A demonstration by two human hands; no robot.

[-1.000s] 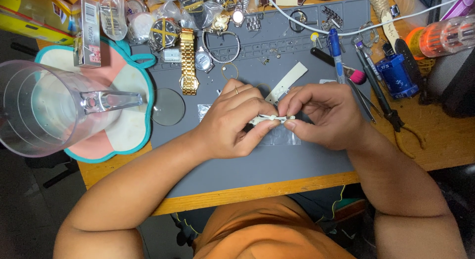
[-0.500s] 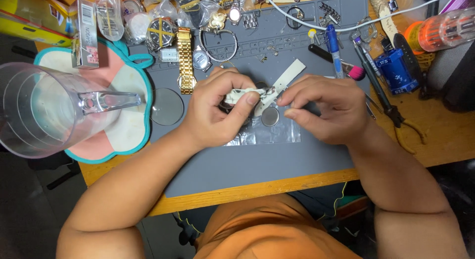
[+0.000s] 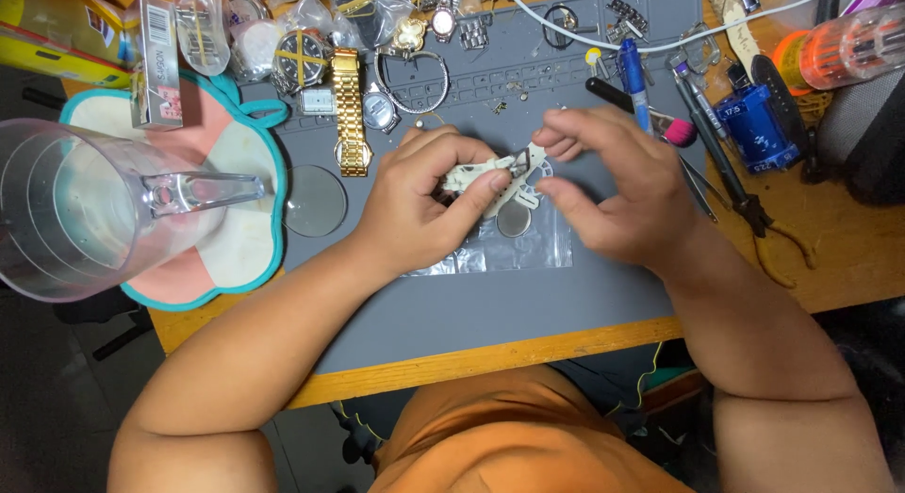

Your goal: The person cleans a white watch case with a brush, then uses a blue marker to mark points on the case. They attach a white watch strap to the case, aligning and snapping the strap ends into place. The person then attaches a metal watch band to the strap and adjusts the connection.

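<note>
Strap (image 3: pixel 485 177), cream, small, pinched in left hand (image 3: pixel 424 205) above grey mat (image 3: pixel 490 304), mid-table. Judged light, bendy, jointed; best gripped by its edges near end. Right hand (image 3: pixel 617 187) holds nothing, fingers loosely spread just beside strap's end. Clear plastic bag (image 3: pixel 509 253) flat beneath. Boxy silver-white packet (image 3: pixel 156 64) upright, far left, by yellow box (image 3: pixel 57 36).

Watch strap (image 3: pixel 485 177) above plastic bag (image 3: pixel 509 253)

wooden workbench (image 3: pixel 830 257), orange-brown top, with grey work mat (image 3: pixel 490 304) laid over its middle. dark floor (image 3: pixel 47 399) visible below the front edge. lighting even, soft shadows.
</note>
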